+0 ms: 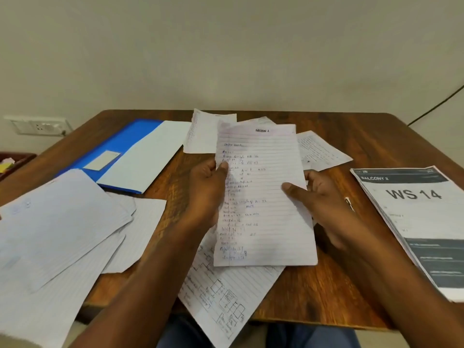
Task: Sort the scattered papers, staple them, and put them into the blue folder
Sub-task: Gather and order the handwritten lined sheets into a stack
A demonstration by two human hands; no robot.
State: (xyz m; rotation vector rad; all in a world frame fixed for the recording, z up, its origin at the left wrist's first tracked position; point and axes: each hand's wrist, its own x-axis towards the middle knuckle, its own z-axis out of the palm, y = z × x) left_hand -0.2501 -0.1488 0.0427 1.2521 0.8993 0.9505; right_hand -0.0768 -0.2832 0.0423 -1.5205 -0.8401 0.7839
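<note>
While a lined sheet (263, 194) is pinched at mid-bench by the left hand (206, 187) and right hand (324, 197), papers lie scattered, unstapled; the blue folder (118, 151) waits near the far-left corner.

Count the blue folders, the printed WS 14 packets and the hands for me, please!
Blue folder: 1
Printed WS 14 packet: 1
Hands: 2, the left hand and the right hand, both holding one handwritten lined sheet
Total: 4
</note>
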